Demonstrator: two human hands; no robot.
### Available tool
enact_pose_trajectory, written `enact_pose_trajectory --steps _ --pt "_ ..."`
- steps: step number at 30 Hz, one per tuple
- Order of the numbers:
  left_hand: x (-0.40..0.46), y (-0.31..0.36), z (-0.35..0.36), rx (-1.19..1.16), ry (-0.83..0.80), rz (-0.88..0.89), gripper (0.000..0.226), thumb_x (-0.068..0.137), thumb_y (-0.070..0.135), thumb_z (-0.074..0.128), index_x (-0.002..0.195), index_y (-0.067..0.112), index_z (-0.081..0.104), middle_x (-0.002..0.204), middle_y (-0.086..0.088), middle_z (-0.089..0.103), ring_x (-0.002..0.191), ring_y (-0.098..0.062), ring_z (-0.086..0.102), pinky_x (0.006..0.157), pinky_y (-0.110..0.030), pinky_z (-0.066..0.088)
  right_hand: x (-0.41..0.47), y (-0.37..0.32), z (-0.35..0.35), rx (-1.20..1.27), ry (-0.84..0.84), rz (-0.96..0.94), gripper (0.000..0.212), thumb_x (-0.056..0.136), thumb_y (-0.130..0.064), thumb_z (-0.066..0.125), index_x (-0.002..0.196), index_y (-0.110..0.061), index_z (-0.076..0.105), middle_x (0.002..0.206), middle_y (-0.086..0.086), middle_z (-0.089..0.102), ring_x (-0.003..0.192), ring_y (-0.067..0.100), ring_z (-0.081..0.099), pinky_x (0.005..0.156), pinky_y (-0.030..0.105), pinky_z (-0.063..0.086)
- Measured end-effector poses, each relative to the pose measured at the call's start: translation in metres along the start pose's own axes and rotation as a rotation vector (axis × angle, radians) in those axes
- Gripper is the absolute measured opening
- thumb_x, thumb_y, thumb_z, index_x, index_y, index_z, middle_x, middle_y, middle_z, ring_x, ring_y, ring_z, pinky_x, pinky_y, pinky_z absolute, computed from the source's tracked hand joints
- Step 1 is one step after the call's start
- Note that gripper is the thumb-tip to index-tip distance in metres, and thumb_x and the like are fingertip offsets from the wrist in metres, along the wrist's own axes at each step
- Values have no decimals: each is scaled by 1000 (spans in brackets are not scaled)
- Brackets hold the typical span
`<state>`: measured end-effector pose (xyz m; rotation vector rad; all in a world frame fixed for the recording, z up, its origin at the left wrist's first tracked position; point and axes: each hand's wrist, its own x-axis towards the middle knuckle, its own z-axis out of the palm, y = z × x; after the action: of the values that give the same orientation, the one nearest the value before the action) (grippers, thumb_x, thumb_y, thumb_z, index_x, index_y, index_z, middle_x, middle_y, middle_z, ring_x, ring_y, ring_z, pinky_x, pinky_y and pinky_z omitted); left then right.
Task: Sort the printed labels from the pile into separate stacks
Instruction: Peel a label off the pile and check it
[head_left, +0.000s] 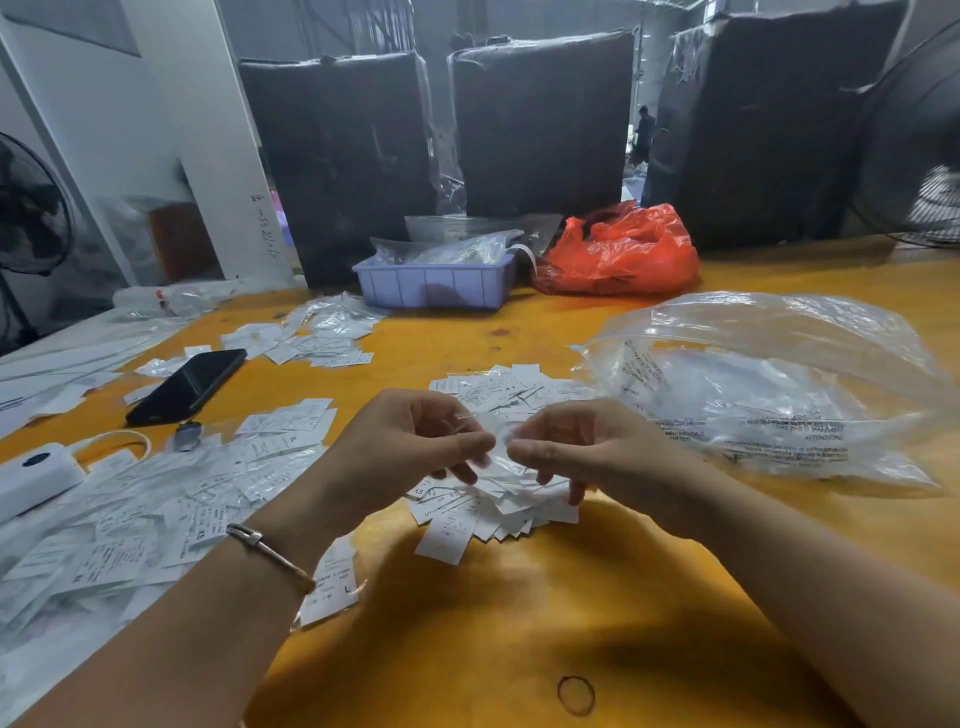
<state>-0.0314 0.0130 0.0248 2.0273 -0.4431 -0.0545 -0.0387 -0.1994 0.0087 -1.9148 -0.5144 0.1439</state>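
Note:
My left hand (415, 447) and my right hand (576, 447) meet at the middle of the yellow table (519, 623), and together they pinch a small clear packet of labels (500, 451) between thumbs and fingers. Right below them lies a fanned stack of white printed labels marked S (493, 512). A second stack (511, 389) sits just behind the hands. A big loose pile of labels (156, 509) covers the table at the left. One small stack marked L (332, 584) lies by my left wrist. Another heap (322, 338) lies farther back.
A black phone (187, 384) and a white power bank (31, 478) lie at the left. A large clear plastic bag (769, 389) fills the right side. A lilac tray (436, 283) and a red bag (618, 252) stand at the back. A rubber band (575, 695) lies near the front edge.

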Motion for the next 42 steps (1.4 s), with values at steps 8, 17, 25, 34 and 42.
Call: enact_pose_trajectory --steps 8,17,25,34,42 --pt "-1 3 0 -94 10 37 21 70 23 79 86 10 75 75 -6 73 66 -12 67 59 -17 51 0 3 -3 54 22 -22 16 79 -21 74 82 -5 75 80 12 72 70 12 61 59 21 47" --pt "-3 4 -1 -173 61 100 25 69 38 73 85 19 78 86 -4 76 81 -13 69 65 -19 52 1 2 -13 71 60 -74 30 76 -34 69 87 -7 75 79 6 74 63 8 59 54 17 45" --pt "-4 5 -5 -112 62 79 21 75 19 76 88 4 69 83 -9 76 75 -22 73 64 -25 54 1 18 -46 -673 94 -48 30 71 -21 81 99 -25 72 95 -10 62 87 8 54 66 19 44" --pt "-1 -1 -2 -39 -9 36 8 89 4 66 91 7 73 77 -8 75 68 -17 70 60 -18 53 4 23 -40 -704 80 -118 15 75 -30 81 85 -22 76 90 -6 66 84 11 56 76 37 49" --pt "0 0 0 -13 -9 47 7 86 12 71 88 5 70 80 -6 76 72 -20 73 62 -21 54 5 19 -43 -656 203 -220 5 72 -13 82 74 -13 77 77 -6 67 72 15 58 66 38 52"
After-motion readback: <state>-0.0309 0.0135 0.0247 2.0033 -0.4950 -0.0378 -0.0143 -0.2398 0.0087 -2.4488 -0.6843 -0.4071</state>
